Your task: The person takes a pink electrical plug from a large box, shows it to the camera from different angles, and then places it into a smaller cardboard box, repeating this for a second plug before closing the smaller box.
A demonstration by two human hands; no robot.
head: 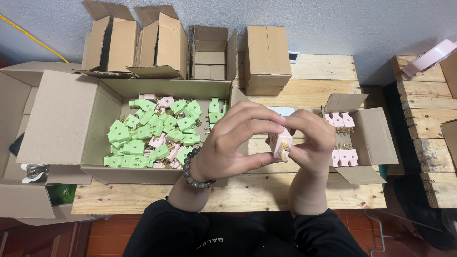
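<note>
From the head view we look down on a pale wooden bench [309, 88] made of planks, and our two hands meet above its front edge. Our left hand [228, 143], with a dark bead bracelet [193, 171] on the wrist, curls its fingers over the top of a pink plug [281, 144], thumb beneath it, while our right hand [312, 143] closes on the same plug from the other side, so both hands are wrapped narrowly around it and it hangs in the air between them, its brass prongs pointing down and toward us. Left of our hands lies a large open cardboard box [100, 119] holding a loose heap of green plugs [143, 131] with a few pink ones mixed in. Just right of our right hand sits a smaller open box [376, 138] in which pink plugs [343, 157] stand in neat rows, prongs up. Along the wall at the back of the bench stand four small cartons [214, 57], three open and one shut. At the far left we see another open carton [14, 95], and at the right edge a second stack of planks [428, 119] with a pink object on it that we cannot make out
</note>
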